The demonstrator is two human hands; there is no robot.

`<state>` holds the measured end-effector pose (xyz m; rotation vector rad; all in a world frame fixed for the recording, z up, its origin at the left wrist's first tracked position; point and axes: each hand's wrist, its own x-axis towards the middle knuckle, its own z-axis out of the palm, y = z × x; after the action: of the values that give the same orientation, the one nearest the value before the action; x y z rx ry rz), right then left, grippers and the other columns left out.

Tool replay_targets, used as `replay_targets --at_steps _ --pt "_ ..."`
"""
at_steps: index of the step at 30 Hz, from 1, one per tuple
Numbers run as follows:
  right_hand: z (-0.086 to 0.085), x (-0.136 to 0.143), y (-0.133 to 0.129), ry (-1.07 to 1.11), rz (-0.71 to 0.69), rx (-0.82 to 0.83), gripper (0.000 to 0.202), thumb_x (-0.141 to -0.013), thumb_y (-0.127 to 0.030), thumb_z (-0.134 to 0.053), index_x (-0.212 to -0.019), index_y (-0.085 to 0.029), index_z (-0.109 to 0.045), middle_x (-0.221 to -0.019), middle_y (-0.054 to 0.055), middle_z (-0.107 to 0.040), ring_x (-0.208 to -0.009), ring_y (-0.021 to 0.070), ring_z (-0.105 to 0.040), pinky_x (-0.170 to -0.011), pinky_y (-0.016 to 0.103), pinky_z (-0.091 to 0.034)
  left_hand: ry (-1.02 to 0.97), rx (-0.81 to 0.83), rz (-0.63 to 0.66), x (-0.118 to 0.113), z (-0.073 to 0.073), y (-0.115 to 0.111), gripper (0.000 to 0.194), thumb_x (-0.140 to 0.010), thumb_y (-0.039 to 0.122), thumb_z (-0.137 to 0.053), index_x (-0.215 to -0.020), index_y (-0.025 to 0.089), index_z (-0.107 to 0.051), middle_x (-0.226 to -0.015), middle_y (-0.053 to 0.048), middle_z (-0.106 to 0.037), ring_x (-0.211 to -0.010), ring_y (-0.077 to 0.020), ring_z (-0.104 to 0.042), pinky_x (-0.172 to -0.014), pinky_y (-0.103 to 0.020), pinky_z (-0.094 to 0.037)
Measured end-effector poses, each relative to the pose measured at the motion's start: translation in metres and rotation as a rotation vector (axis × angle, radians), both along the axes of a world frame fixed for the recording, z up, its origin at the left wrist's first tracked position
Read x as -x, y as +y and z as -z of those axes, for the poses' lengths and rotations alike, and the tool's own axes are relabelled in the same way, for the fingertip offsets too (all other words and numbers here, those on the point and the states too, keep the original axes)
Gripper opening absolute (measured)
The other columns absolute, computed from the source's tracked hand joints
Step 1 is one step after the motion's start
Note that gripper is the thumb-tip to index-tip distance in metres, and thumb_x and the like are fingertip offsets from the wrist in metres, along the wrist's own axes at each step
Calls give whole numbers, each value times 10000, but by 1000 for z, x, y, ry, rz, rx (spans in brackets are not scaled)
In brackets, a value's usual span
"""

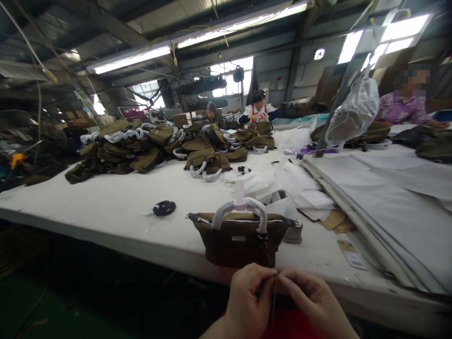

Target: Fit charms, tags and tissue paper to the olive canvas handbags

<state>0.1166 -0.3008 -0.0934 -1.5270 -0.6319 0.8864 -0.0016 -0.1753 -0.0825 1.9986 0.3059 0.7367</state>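
Note:
An olive handbag [233, 245] with wrapped pale handles stands upright at the table's front edge. Just in front of it, my left hand [249, 296] and my right hand [310, 294] meet fingertip to fingertip. Both are closed in a pinch on a thin dark strand [273, 301] that hangs down between them. What its upper end is, the fingers hide. A pink tag stands up between the bag's handles. On the table left of the bag lies a coiled black strap [164, 208].
Piles of olive bags [148, 146] cover the back of the white table [116, 197]. White sheets and a cardboard tag [352, 254] lie to the right. A slanted post with a plastic bag [356, 113] rises there. Several people sit beyond.

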Motion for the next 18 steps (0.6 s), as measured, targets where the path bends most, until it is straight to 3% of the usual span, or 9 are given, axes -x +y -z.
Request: replay_targets --at_steps 8,13,18 --pt "-4 4 5 -179 -48 32 398 -857 -567 -571 -741 -203 -683 -729 49 -690 -725 208 -638 -699 285 -536 -20 -70 -1 4 -1 7 144 -913 166 -516 -859 190 -648 -753 -33 -668 -702 -130 -617 -653 -234 -455" --pt "-1 -3 3 -226 -82 110 401 -834 -602 -569 -776 -226 -696 -723 39 -681 -687 196 -627 -668 270 -528 38 -69 -139 11 2 25 183 -945 220 -459 -840 185 -604 -735 -32 -628 -685 -131 -600 -629 -226 -441" --pt "15 -17 -1 -6 -16 85 449 -721 -665 -664 -890 -254 -728 -603 27 -650 -616 186 -600 -633 281 -505 90 -58 -262 30 12 50 224 -980 267 -423 -861 181 -592 -728 -26 -600 -671 -124 -586 -633 -214 -447"
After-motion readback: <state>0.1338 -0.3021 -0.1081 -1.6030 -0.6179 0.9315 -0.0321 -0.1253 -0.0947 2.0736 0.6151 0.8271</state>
